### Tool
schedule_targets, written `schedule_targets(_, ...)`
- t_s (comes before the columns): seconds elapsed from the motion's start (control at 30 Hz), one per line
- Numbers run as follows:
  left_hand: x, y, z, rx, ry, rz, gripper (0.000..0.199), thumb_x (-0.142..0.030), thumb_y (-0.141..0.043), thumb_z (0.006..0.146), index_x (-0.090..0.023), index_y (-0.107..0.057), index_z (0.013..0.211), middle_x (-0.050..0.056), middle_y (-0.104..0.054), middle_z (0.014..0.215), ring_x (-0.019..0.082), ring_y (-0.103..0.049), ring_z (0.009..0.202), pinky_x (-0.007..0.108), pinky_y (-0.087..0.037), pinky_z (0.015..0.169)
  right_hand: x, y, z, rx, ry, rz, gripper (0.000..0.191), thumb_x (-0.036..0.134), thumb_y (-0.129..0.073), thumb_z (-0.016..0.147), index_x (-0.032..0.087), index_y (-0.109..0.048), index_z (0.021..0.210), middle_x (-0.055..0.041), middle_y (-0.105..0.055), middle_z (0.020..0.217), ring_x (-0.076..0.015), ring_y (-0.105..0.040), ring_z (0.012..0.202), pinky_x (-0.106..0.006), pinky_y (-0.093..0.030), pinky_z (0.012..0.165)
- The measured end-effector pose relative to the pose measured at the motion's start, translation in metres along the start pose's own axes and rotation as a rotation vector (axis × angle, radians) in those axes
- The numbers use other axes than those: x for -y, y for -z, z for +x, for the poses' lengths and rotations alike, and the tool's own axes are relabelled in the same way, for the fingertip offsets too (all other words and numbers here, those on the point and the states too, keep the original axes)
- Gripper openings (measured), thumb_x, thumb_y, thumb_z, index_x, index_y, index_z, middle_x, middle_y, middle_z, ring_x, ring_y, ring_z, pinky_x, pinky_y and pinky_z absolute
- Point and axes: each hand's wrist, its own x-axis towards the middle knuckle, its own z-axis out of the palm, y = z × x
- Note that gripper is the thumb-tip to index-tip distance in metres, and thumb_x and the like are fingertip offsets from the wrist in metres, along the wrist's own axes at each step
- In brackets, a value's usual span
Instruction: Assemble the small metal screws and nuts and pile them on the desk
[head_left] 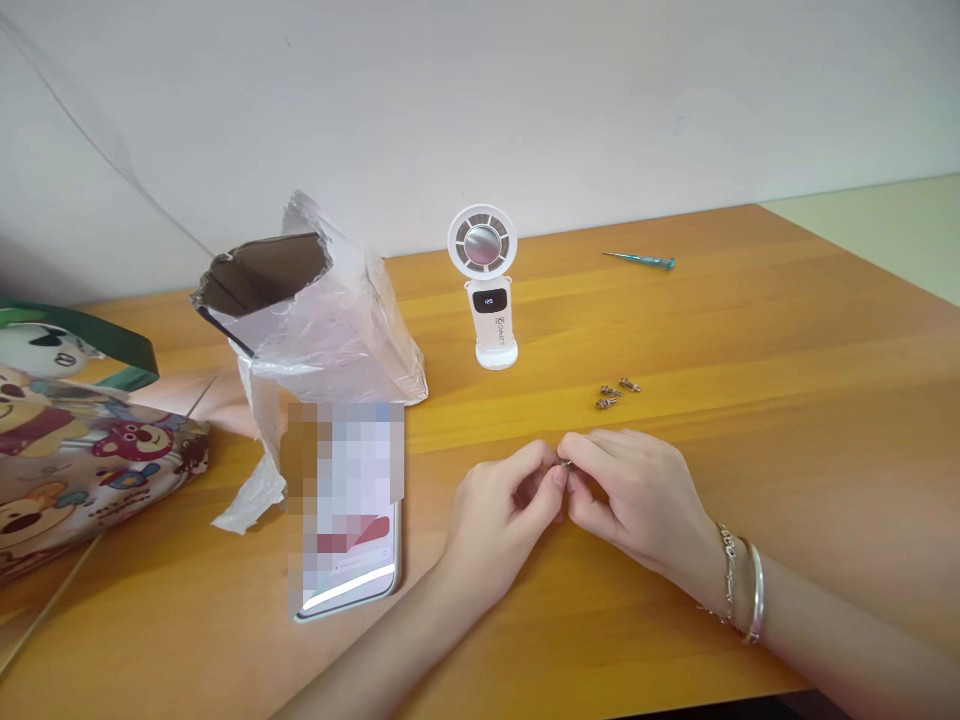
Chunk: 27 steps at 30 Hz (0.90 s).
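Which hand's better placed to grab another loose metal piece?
Right, I'd say: the right hand sits just short of the loose metal pieces, while the left hand is farther off. Both hands pinch a small metal part, though.

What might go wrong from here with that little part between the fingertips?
The small metal part is pinched between the left hand and right hand, so it might slip out and roll. The sleeve-free right wrist's bangle may knock the wooden table.
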Motion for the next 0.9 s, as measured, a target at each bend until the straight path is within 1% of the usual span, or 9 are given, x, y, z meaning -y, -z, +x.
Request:
schedule_targets(0.1,-0.001,-0.002,0.0,-0.018,0.018,-0.031,0.022,-0.027,-0.038,0.088,-0.021,-0.042,0.067,-0.005,-0.046,0.056,0.01,-0.041,0.052,0.021,-0.032,0.05,0.001,0.0,0.001,-0.003,0.004,0.009,0.016,0.016,-0.04,0.079,0.02,-0.043,0.064,0.0039,-0.048,0.054,-0.0103,-0.038,0.051,-0.023,-0.025,0.05)
schedule_targets(0.27,-0.003,-0.005,-0.001,-0.01,0.049,-0.083,0.023,-0.028,-0.037,0.089,-0.02,-0.042,0.067,-0.005,-0.052,0.056,0.01,-0.047,0.053,0.021,-0.034,0.052,0.002,0.0,0.002,-0.026,0.023,0.003,0.021,0.016,-0.037,0.081,0.02,-0.043,0.062,0.0039,-0.048,0.053,-0.01,-0.037,0.05,-0.022,-0.025,0.049)
schedule_targets(0.43,-0.002,-0.006,-0.001,-0.022,0.066,-0.063,0.023,-0.028,-0.037,0.089,-0.02,-0.042,0.068,-0.006,-0.051,0.056,0.01,-0.047,0.053,0.02,-0.033,0.053,0.0,-0.001,0.002,-0.042,0.014,-0.002,0.021,0.018,-0.038,0.082,0.02,-0.045,0.062,0.0039,-0.049,0.053,-0.01,-0.04,0.05,-0.023,-0.025,0.049)
schedule_targets(0.53,0.001,-0.004,-0.001,-0.039,0.05,-0.035,0.021,-0.028,-0.037,0.088,-0.02,-0.043,0.069,-0.006,-0.049,0.056,0.01,-0.044,0.054,0.021,-0.032,0.053,-0.004,-0.001,0.001,-0.033,-0.003,0.059,0.015,0.021,-0.043,0.082,0.02,-0.049,0.069,0.0046,-0.052,0.056,-0.0094,-0.044,0.051,-0.022,-0.029,0.051)
schedule_targets(0.63,0.003,0.0,-0.002,-0.042,0.033,-0.012,0.018,-0.026,-0.038,0.087,-0.02,-0.046,0.072,-0.005,-0.048,0.058,0.011,-0.044,0.055,0.021,-0.031,0.053,-0.007,0.0,-0.001,-0.006,-0.013,0.2,0.005,0.021,-0.047,0.081,0.021,-0.052,0.083,0.0054,-0.058,0.063,-0.0081,-0.052,0.055,-0.02,-0.034,0.054)
schedule_targets(0.7,0.003,0.001,-0.002,-0.033,0.026,-0.019,0.016,-0.025,-0.038,0.086,-0.02,-0.047,0.073,-0.004,-0.048,0.059,0.011,-0.044,0.056,0.021,-0.031,0.053,-0.009,0.0,-0.002,0.015,0.018,0.283,0.01,0.019,-0.049,0.081,0.022,-0.052,0.09,0.0049,-0.063,0.071,-0.0077,-0.056,0.06,-0.019,-0.038,0.056)
schedule_targets(0.77,0.004,0.002,-0.002,-0.023,0.017,-0.039,0.016,-0.025,-0.038,0.085,-0.02,-0.047,0.073,-0.004,-0.048,0.059,0.011,-0.044,0.056,0.021,-0.031,0.053,-0.01,0.0,-0.002,0.025,0.061,0.326,0.013,0.017,-0.049,0.082,0.023,-0.052,0.093,0.0039,-0.066,0.078,-0.008,-0.059,0.064,-0.019,-0.04,0.059)
schedule_targets(0.83,0.004,0.002,-0.002,-0.015,0.009,-0.061,0.016,-0.024,-0.038,0.085,-0.019,-0.046,0.072,-0.004,-0.048,0.059,0.011,-0.044,0.056,0.021,-0.031,0.053,-0.012,0.0,-0.002,0.036,0.091,0.35,0.015,0.016,-0.048,0.082,0.023,-0.052,0.094,0.0036,-0.067,0.082,-0.0083,-0.06,0.066,-0.019,-0.042,0.06)
schedule_targets(0.9,0.005,0.002,-0.002,-0.004,0.001,-0.081,0.015,-0.022,-0.039,0.084,-0.019,-0.045,0.071,-0.005,-0.047,0.059,0.01,-0.043,0.055,0.021,-0.03,0.052,-0.013,0.001,-0.002,0.079,0.107,0.369,0.015,0.015,-0.047,0.083,0.024,-0.051,0.094,0.0042,-0.067,0.081,-0.0082,-0.061,0.067,-0.019,-0.043,0.06)
